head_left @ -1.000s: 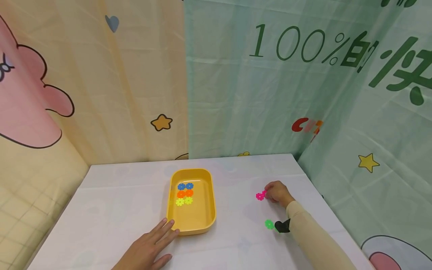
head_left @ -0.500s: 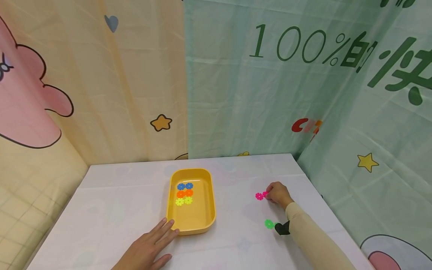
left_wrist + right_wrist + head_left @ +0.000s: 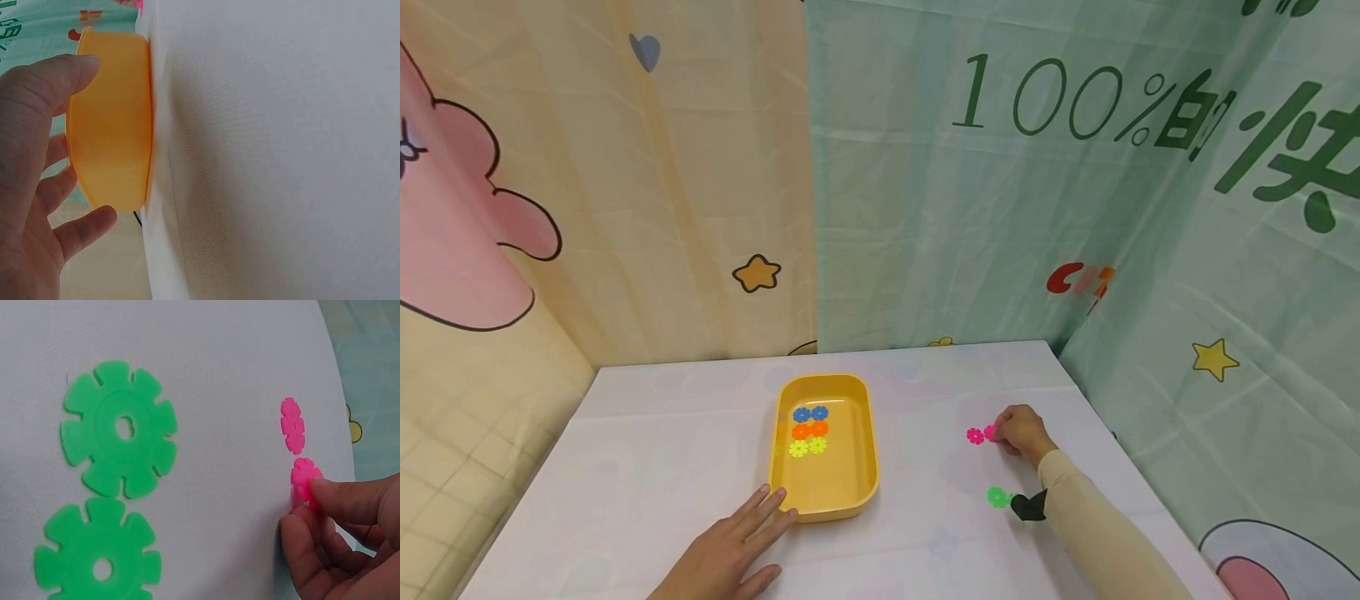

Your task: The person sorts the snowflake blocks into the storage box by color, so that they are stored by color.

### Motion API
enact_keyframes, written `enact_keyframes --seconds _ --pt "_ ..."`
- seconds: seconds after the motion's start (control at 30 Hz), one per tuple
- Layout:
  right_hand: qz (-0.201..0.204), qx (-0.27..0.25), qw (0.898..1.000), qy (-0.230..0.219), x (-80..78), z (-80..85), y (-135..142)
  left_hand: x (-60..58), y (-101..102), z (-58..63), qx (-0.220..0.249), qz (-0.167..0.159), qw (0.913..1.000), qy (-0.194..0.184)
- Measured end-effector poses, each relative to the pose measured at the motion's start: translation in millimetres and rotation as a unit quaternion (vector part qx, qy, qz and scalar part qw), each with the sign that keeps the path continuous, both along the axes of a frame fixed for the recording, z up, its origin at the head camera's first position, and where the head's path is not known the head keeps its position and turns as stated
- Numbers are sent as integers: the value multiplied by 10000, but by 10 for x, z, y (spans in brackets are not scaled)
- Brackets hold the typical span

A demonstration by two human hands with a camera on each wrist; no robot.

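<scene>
Two pink snowflake discs (image 3: 294, 425) lie near the table's (image 3: 662, 450) right edge; my right hand (image 3: 1021, 430) pinches the nearer pink disc (image 3: 305, 478) by its rim. Light, stiff, thin plastic, I judge. Left hand (image 3: 730, 550) rests flat, fingers straight, against the yellow tray (image 3: 857, 492).

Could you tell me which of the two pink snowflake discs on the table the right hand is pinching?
The right hand pinches the nearer pink disc; the other pink disc lies untouched just beyond it.
</scene>
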State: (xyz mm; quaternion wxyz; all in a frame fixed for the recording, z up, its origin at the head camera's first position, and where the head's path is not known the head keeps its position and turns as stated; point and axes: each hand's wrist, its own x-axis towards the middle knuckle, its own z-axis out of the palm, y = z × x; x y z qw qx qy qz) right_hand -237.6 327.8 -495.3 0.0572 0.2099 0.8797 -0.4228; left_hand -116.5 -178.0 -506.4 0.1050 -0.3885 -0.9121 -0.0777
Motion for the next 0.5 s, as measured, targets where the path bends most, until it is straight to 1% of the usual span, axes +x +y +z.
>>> enact_keyframes --seconds 0.17,0.23,0.4,0.5 --pt "-480 -526 9974 111 15 -2 23 -8 3 27 -52 32 9997 -245" --pt "-618 -712 9953 207 21 21 20 -11 0 34 -55 35 9997 -248" --pt "-795 -1160 9891 431 23 112 -10 -16 -10 33 3 8 9999 -173" --pt "-859 -1495 9837 504 18 172 -37 -20 -9 32 11 4 9996 -280"
